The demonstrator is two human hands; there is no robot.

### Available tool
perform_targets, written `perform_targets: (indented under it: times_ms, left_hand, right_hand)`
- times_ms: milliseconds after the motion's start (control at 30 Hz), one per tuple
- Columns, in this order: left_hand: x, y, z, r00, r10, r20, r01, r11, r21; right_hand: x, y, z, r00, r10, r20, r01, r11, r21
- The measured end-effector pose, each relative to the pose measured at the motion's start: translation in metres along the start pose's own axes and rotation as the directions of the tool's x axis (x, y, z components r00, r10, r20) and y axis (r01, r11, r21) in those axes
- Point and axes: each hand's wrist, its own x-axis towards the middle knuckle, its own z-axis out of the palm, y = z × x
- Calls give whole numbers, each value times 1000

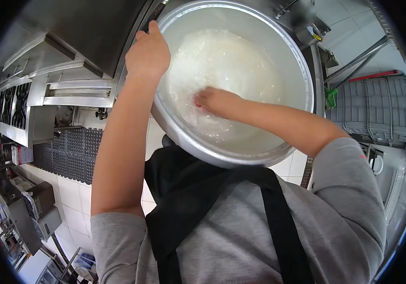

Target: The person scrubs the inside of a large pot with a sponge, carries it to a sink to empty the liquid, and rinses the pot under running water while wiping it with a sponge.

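One large metal pot (295, 68) stands right in front of the one black apron (188, 213), holding cloudy, whitish liquid (236, 57). The right hand (218, 102) dips in inside the pot's near-left edge, fingers curled and blurred; whether it grips anything cannot be told. The left hand (150, 54) is at the pot's left rim, fingers bent, its hold hidden. Beyond the right rim are one green tool (330, 98) and one red bar (374, 75).
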Motion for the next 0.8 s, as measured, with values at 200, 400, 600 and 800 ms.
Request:
perform_targets:
  times_ms: [200, 400, 600, 800]
  left_hand:
    - [-2, 2, -2, 999, -33, 6, 33, 999, 3]
    - [0, 1, 1, 1000, -25, -16, 25, 999, -23]
    - [-1, 2, 1, 999, -28, -21, 28, 1000, -14]
    - [-1, 1, 0, 999, -31, -25, 31, 999, -30]
  right_hand:
    - [49, 17, 9, 992, 126, -27, -127, 991, -37]
    - [-16, -12, -4, 994, -94, 52, 91, 994, 59]
    - [53, -8, -30, 967, 96, 235, -55, 983, -177]
    - [-9, -12, 0, 992, -103, -66, 104, 995, -2]
